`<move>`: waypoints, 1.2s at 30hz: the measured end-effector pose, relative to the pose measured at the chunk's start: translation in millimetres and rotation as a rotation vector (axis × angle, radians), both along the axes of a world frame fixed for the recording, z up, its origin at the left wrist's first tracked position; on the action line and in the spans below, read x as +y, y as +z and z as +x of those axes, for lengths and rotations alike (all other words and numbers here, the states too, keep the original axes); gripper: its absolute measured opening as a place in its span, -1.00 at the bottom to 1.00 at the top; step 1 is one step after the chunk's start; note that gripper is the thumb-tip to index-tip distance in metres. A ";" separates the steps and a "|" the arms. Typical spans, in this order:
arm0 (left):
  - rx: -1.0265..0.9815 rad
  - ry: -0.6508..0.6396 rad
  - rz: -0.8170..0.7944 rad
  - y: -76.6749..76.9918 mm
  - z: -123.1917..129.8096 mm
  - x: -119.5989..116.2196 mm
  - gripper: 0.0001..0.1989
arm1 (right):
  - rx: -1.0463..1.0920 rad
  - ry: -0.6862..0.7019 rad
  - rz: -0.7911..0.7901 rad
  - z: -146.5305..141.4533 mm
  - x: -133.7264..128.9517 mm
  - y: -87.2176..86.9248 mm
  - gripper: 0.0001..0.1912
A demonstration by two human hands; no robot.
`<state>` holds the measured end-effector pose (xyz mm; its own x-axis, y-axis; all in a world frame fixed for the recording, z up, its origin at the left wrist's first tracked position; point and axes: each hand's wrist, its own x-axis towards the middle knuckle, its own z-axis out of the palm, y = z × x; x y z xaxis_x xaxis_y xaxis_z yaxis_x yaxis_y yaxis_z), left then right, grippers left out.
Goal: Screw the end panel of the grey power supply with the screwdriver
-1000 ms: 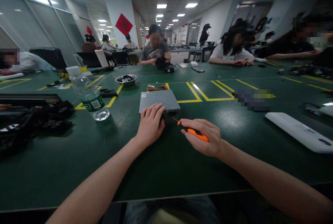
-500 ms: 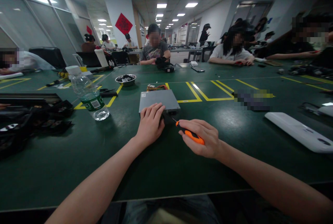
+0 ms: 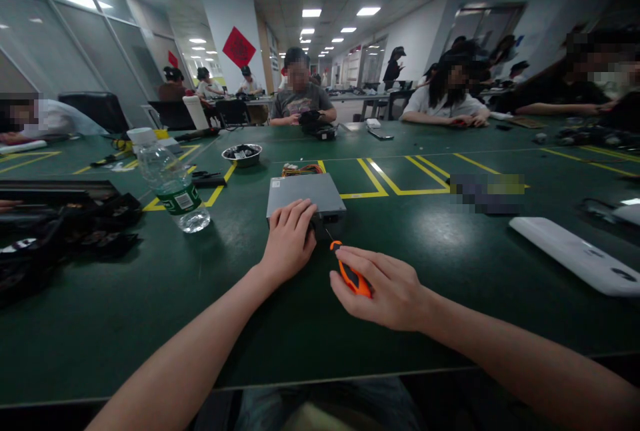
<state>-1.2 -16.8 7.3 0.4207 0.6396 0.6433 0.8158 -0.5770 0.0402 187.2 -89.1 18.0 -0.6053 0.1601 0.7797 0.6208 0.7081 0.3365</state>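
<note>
A grey metal box (image 3: 307,193) with a white label lies on the green table, and coloured cables (image 3: 303,169) come out behind it. My left hand (image 3: 291,239) rests on the box's near left part, its fingers over the top edge and the thumb by the front side. My right hand (image 3: 383,284) is closed on an orange and black screwdriver (image 3: 353,277). The thin shaft points up and left at the front side of the box, by a black socket. Whether the tip touches the box is too small to tell.
A water bottle (image 3: 176,184) stands left of the box, near a metal bowl (image 3: 242,155) of small parts. Black parts (image 3: 65,237) lie far left, a white casing (image 3: 575,254) at right. A person (image 3: 303,94) sits across the table (image 3: 280,344).
My right hand has moved down and slightly left, and the screwdriver now points more steeply at the box front. My left hand and the box have stayed in place.
</note>
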 end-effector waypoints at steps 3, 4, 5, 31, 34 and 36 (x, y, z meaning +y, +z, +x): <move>0.008 0.000 0.001 0.0 -0.1 -0.1 -0.58 | -0.080 0.027 0.006 4.9 2.0 5.1 -0.79; 0.010 -0.002 0.002 -0.1 -0.3 0.0 -0.58 | -0.107 0.032 0.007 4.8 2.0 5.7 -0.77; 0.011 -0.005 0.004 -0.2 -0.5 0.2 -0.58 | -0.130 0.039 0.006 3.9 1.7 5.5 -0.73; -0.005 -0.003 0.016 -0.9 0.7 0.0 -0.55 | -0.111 0.066 0.053 8.2 4.2 6.0 -0.87; -0.008 -0.015 0.011 -1.0 0.4 0.4 -0.55 | -0.120 0.087 0.026 5.5 2.6 5.0 -0.84; -0.009 -0.018 0.007 -0.8 0.3 0.5 -0.55 | -0.142 0.094 0.026 4.0 1.7 3.3 -0.79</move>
